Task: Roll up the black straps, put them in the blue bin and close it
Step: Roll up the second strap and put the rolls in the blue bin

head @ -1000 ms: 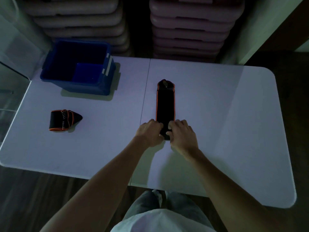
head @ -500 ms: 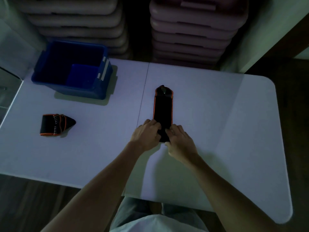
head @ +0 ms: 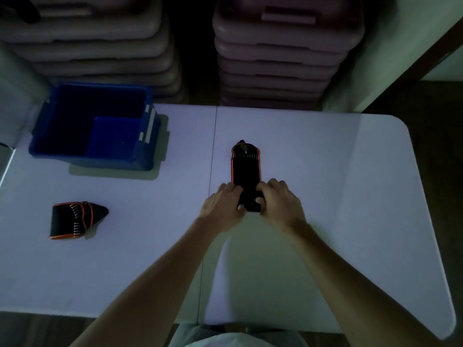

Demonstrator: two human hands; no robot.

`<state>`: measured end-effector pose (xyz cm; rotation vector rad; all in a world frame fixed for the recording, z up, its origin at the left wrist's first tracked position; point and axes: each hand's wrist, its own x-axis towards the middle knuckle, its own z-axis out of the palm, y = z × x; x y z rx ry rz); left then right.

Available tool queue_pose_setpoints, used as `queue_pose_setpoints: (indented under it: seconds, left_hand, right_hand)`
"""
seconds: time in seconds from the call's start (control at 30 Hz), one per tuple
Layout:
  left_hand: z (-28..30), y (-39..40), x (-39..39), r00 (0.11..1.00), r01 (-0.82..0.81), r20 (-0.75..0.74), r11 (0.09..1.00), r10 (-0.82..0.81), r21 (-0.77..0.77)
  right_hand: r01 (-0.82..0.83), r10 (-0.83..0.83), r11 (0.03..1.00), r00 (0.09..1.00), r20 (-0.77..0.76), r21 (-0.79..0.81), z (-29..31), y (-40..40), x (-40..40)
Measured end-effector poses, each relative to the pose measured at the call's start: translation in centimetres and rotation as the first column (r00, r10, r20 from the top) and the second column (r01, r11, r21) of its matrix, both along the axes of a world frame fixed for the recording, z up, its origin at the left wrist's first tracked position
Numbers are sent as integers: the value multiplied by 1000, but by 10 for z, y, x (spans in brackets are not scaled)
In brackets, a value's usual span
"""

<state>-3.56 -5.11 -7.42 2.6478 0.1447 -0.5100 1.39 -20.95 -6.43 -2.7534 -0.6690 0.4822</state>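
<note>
white table (head: 325, 221), both hands (head: 250, 201) gripping black strap (head: 246, 169), no readable writing

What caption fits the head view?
Both hands, left and right, roll a strap; bin open.

The straps (head: 245, 171) are looking like matt black cloth; the bin (head: 147, 156) is showing smooth plastic, the desk (head: 325, 196) smooth matt.

You're in a dim storage-type room: white folding tabletop (head: 325, 171), two stacks of pinkish plastic platforms (head: 280, 58) against the wall, wood-look floor (head: 446, 101).
</note>
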Motion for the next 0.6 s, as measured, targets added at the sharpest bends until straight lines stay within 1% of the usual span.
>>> queue_pose_setpoints:
  seconds: [0.1,0.17,0.23,0.33,0.4,0.5,0.6]
  left_hand:
    - [-2,2,6,999,-14,45,1000,14,4]
    - [-3,3,8,996,-14,83,1000,12,18]
    - [-6,4,12,996,-16,83,999,13,42]
    - [-11,6,17,998,-44,45,999,43,32]
    - [-12,7,21,997,-54,57,998,52,26]
    - [-14,10,24,992,-65,107,998,62,22]
    - [-19,17,25,981,-61,182,998,63,-16]
  right_hand:
    - [6,-15,996,994,104,89,-8,-1,-2]
    - [-29,16,994,992,121,107,-14,-1,-2]
    - [-74,65,994,992,105,82,-19,-2,0]
    - [-184,184,983,980,72,-16,-26,-3,7]
    - [-169,171,985,984,58,-30,-28,-1,12]
    - [-164,164,986,983,76,-9,-24,6,19]
    - [-198,198,980,980,20,-6,-18,11,33]
